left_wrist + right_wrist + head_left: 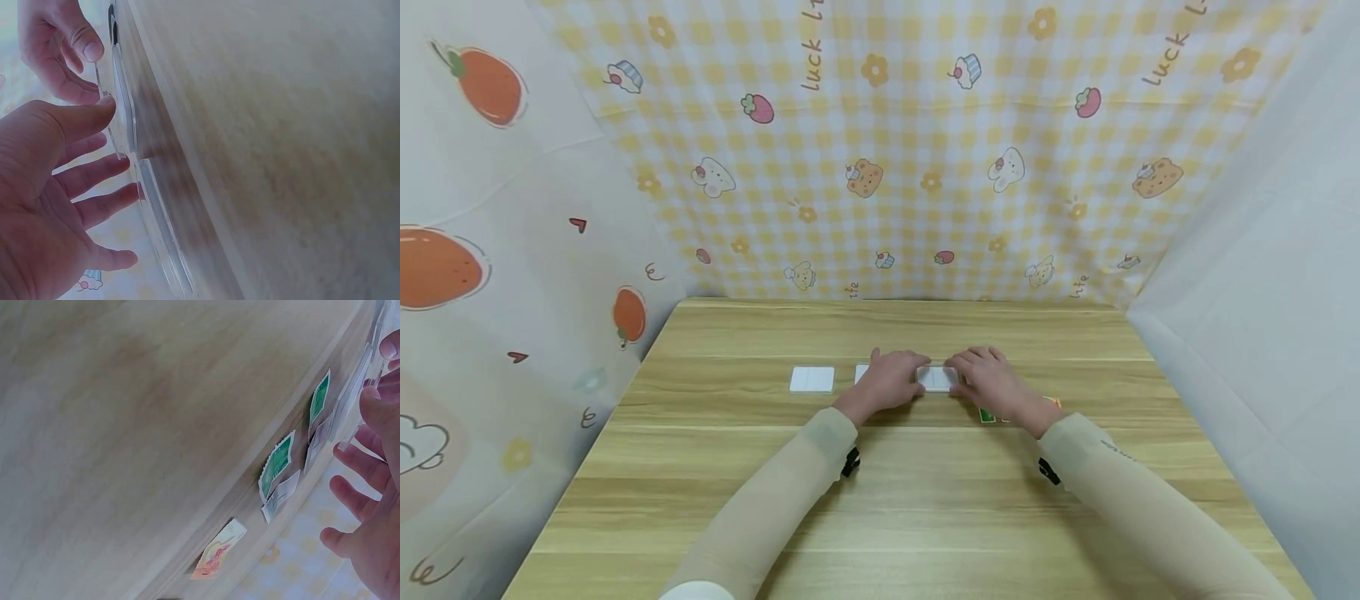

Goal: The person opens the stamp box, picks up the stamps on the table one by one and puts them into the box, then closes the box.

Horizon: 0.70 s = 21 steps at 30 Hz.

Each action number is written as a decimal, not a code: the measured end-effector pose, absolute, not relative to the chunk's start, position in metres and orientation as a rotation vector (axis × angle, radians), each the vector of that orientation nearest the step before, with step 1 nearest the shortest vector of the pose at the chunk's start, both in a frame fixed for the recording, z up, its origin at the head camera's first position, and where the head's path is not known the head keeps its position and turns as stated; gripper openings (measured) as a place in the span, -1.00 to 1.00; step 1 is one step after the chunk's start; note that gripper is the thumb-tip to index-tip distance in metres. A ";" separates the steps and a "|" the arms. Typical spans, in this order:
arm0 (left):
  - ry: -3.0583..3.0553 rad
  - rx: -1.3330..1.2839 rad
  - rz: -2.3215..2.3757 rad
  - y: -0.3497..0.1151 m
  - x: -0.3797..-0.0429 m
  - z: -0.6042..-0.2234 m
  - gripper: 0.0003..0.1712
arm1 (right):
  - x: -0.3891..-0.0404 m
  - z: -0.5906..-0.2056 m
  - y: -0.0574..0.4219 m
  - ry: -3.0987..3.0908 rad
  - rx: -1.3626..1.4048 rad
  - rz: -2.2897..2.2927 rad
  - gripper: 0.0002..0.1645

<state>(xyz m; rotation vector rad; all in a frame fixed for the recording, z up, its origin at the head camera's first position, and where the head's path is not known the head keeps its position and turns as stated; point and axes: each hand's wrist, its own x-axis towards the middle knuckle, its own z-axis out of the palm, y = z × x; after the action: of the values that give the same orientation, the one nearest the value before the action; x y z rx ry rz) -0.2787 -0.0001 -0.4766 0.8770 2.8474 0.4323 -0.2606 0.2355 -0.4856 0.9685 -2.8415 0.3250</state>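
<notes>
Between my two hands is a thin clear plastic lid (117,144), raised just above a flat white rectangular case (937,379). My left hand (891,379) pinches one end of the lid between thumb and fingers. At the other end, my right hand (992,382) holds it the same way, its other fingers spread. A second white case (861,372) is partly covered by my left hand, and a third white case (812,380) lies further left. Beside my right hand, green stamps (277,465) and pale grey stamps (281,495) lie on the table.
A red-and-cream stamp (219,550) lies farther right, partly hidden by my right wrist in the head view. Everything sits on a wood-grain table (910,517). A yellow checked curtain (910,217) hangs behind it, with pale cloth on both sides.
</notes>
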 end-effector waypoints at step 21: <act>2.920 0.928 0.395 -0.003 -0.282 -0.474 -0.45 | -0.262 -0.478 0.236 -2.800 0.980 0.325 -0.50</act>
<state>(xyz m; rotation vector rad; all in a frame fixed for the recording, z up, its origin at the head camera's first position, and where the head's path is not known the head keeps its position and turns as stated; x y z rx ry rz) -0.2824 -0.0031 -0.4739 0.9277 2.9204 0.3953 -0.2616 0.2356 -0.4783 0.9797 -2.8001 0.3252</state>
